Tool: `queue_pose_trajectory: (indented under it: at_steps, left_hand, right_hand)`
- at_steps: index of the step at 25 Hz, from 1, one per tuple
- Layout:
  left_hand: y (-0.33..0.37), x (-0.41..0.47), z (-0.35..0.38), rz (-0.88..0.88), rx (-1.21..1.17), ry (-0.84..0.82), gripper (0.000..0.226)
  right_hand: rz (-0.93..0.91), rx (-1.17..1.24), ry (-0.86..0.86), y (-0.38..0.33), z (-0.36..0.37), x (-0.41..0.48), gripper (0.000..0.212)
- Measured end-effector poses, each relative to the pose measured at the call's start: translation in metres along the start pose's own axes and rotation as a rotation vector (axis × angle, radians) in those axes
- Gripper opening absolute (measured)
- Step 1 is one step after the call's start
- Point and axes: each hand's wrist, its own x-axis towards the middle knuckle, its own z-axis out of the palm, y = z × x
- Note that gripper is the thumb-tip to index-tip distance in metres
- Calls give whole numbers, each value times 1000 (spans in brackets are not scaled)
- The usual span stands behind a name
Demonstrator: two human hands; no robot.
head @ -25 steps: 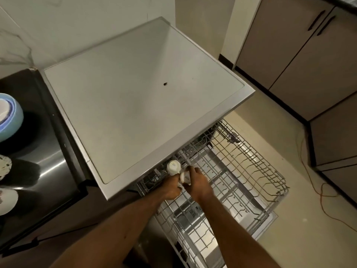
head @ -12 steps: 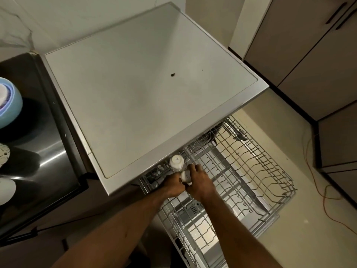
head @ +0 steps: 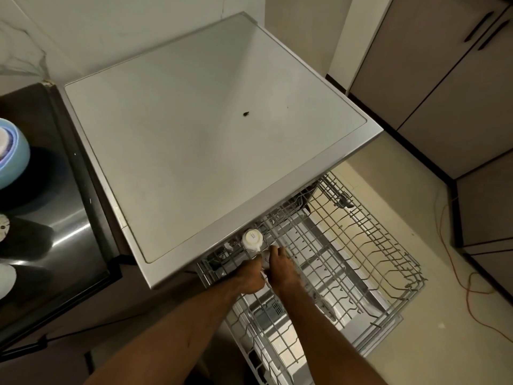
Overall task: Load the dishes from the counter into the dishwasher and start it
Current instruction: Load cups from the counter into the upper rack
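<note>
R hand [head: 280, 270] curls round small white cup [head: 265, 259] at back-left corner of rack [head: 381, 228], beside upturned cup [head: 252, 239]; L hand [head: 249, 276] alongside, grip can't tell; seat it mouth-down btwn tines w/o knocking neighbour; blue bowl [head: 12, 158] waits on bench [head: 69, 232].

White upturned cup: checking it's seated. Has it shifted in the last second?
No; the cup stays at the same spot by the front edge of the dishwasher top.

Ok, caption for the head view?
Left hand and right hand hold a white item beside an upturned cup in the rack.
</note>
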Motion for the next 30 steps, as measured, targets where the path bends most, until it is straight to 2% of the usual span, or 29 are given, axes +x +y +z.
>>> queue_pose_trajectory:
  at_steps: [2, 7, 12, 15, 19, 23, 27, 30]
  left_hand:
    - [0, -1, -4, 15, 68, 2, 80]
    - [0, -11, -6, 51, 151, 19, 78]
    - [10, -39, -22, 161, 196, 36, 81]
    - [21, -61, -39, 261, 204, 110, 87]
    - [50, -101, -68, 416, 287, 257, 99]
    - [66, -139, -93, 584, 345, 445, 117]
    - [66, -174, -129, 583, 386, 538, 105]
    - [51, -196, -155, 575, 400, 593, 106]
  right_hand:
    - [18, 21, -3, 1, -1, 0, 85]
    - [29, 48, -15, 5, -9, -13, 91]
    - [-20, 53, 59, 1, -32, -32, 75]
    - [-93, 20, 127, -13, -56, -49, 77]
    - [-241, -7, 324, -35, -95, -76, 84]
    - [-258, 79, 529, -58, -134, -100, 92]
    - [-400, 5, 604, -88, -167, -105, 82]
    - [-466, -15, 582, -119, -181, -100, 79]
